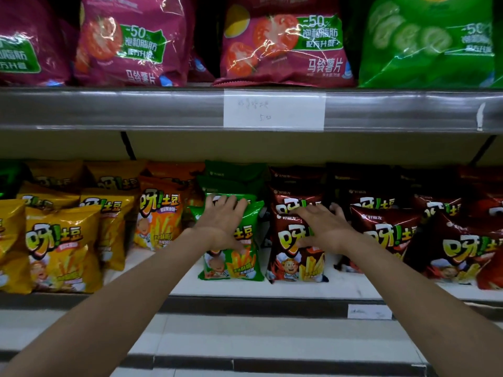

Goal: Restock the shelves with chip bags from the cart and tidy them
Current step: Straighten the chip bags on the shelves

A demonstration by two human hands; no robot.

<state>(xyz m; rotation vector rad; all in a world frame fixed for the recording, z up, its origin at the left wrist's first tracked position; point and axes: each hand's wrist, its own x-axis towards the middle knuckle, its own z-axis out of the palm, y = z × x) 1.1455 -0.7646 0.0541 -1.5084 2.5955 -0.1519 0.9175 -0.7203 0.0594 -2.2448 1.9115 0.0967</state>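
Restocking nearly complete. We lay our left hand (223,217) flat, fingers straight, on the front green bag (239,257); our right hand (319,224) rests spread on the dark red bag (296,257). The lower shelf (272,291) looks full; straightening remains. No cart visible.

On the lower shelf (272,288), rows of fry bags run from its front edge to the back, and the front bag of one middle row (236,257) stands just left of the front bag of the next row (296,257). The left hand (223,221) lies on the first bag and the right hand (321,227) on the second. On the upper shelf (136,110), chip bags (283,47) stand side by side behind a paper tag (274,110) at its front edge.
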